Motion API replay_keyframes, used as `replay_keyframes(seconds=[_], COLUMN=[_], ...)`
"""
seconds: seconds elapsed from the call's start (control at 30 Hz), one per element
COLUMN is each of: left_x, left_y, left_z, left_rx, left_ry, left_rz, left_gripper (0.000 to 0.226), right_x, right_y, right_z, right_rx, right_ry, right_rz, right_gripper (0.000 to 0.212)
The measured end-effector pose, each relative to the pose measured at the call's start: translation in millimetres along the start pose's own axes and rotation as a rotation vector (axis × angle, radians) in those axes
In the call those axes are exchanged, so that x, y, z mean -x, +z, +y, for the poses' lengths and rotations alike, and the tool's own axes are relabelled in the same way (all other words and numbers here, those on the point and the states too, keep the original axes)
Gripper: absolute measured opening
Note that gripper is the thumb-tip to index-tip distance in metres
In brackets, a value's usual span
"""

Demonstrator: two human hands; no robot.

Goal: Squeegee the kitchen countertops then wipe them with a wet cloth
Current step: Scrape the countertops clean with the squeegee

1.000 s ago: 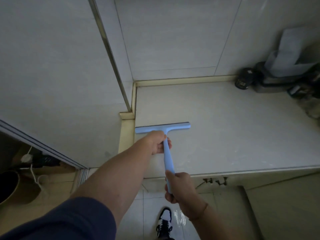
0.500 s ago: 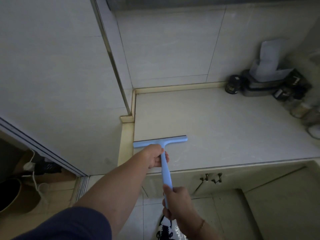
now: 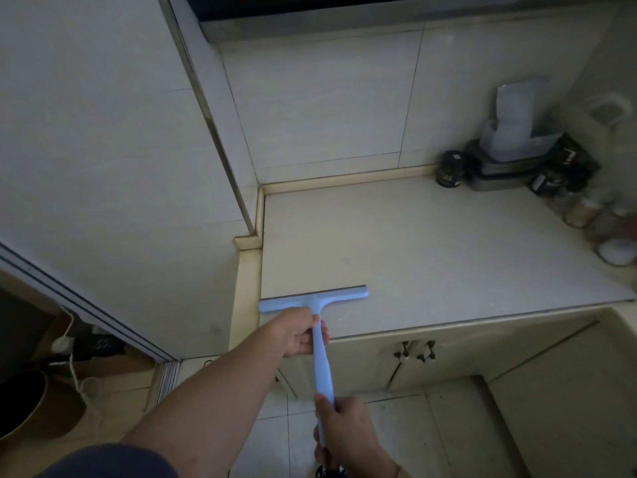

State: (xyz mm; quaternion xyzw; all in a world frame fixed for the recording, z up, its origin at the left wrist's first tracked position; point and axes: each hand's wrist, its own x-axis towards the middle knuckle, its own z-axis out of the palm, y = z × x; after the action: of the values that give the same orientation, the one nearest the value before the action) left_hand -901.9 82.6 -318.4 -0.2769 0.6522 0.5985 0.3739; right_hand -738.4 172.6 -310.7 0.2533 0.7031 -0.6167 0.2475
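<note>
Squeegee (image 3: 314,300), light blue, lies blade-down near the countertop (image 3: 431,250) front edge at about 7 o'clock; we see the left hand (image 3: 299,334) wrapped around the handle just below the head and the right hand (image 3: 346,432) clenched on its lower end. Jars (image 3: 450,173) cluster at 2 o'clock; we cannot read their labels.

I am standing in a home kitchen, dimly lit. In front of me is a pale stone countertop (image 3: 431,243) set into a corner of large grey wall tiles (image 3: 320,105), with cream cabinet doors (image 3: 448,353) and their small handles below its edge. At the back right of the counter sit dark jars (image 3: 450,172), a lidded metal box (image 3: 499,175) and clear spice jars (image 3: 582,212). The floor is tiled (image 3: 413,436).
</note>
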Motion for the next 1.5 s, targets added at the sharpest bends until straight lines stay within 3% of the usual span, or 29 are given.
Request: replay_keyframes(seconds=[0.2,0.43,0.63,0.9,1.27,1.5], left_x=[-4.1,-53.2,-131.7,-203.4,-213.6,-177.3], left_y=[5.6,58.3,104.8,139.0,144.2,153.2], left_z=[29.5,142.7,235.6,301.5,307.8,243.4], left_rx=[0.114,0.140,0.120,0.202,0.068,0.034], left_ry=[0.072,0.158,0.161,0.134,0.092,0.012], left_rz=[-0.100,-0.202,-0.161,-0.083,0.024,0.004], left_gripper=[0.020,0.022,0.019,0.024,0.024,0.028], right_x=[1.6,-68.1,-171.2,-269.0,-282.5,-222.1], right_y=[-29.5,-101.5,-163.0,-199.3,-198.0,-189.8], right_z=[-32.2,-109.7,-172.3,-217.9,-209.8,-158.7], right_rx=[-0.050,-0.104,-0.112,-0.158,-0.173,-0.121], right_ry=[-0.120,-0.161,-0.144,-0.070,-0.006,0.056], right_rz=[-0.030,0.020,0.092,0.118,0.145,0.141], right_gripper=[0.034,0.041,0.043,0.038,0.035,0.038])
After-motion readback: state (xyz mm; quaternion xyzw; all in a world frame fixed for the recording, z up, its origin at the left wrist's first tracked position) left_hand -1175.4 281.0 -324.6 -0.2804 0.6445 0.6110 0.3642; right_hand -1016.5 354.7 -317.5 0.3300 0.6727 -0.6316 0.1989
